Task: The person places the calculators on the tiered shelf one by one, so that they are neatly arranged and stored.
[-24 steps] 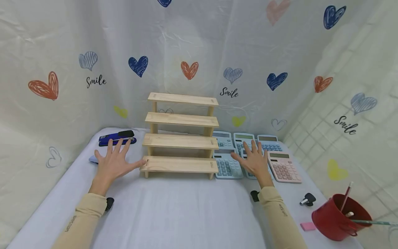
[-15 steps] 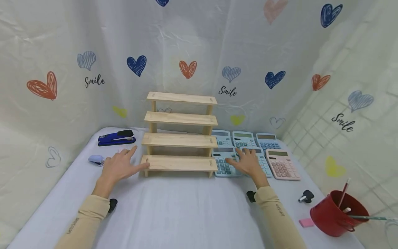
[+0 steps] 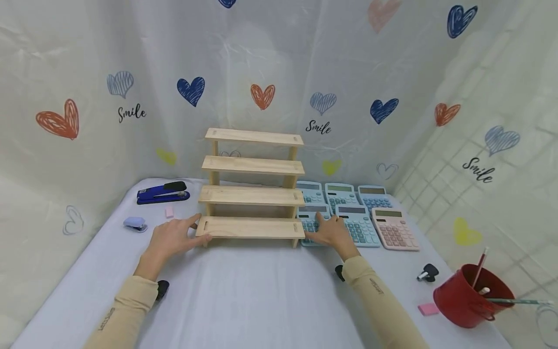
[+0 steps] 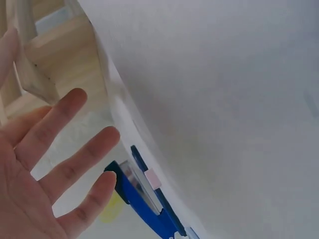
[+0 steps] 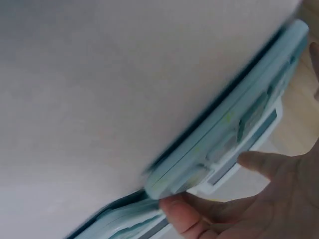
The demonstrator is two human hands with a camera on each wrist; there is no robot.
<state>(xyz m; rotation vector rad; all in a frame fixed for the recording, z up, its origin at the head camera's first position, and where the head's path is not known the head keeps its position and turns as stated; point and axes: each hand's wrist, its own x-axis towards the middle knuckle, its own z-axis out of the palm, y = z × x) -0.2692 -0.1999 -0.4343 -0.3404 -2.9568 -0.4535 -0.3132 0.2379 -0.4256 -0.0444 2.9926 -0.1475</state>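
1. Far left on the white table [image 3: 244, 295] lie a blue stapler [image 3: 162, 192], a small pale blue thing [image 3: 135, 223] and a pink eraser [image 3: 169, 212], all apart from the hands.
2. The left hand [image 3: 171, 238] has slid in from the open cloth toward the stepped wooden shelf [image 3: 252, 186]. Its fingers are spread and straight, and the tips now touch the left end of the lowest step. The left wrist view shows the same open palm [image 4: 30, 174] beside the wood [image 4: 45, 64].
3. The shelf stands upright in the middle of the table, against the heart-printed backdrop.
4. The right hand [image 3: 332, 231] has drawn back off the row of calculators and come leftward. It now rests on the front-left blue calculator [image 3: 310, 222], just beside the shelf's right foot. In the right wrist view, thumb and fingers [image 5: 184, 214] seem to pinch that calculator's edge [image 5: 224, 134].
5. Farther right sit more calculators, a pink one [image 3: 394, 229] and a red cup [image 3: 468, 296] with pencils.
6. Both hands have closed in around the shelf's base, which suggests handling is about to begin there.
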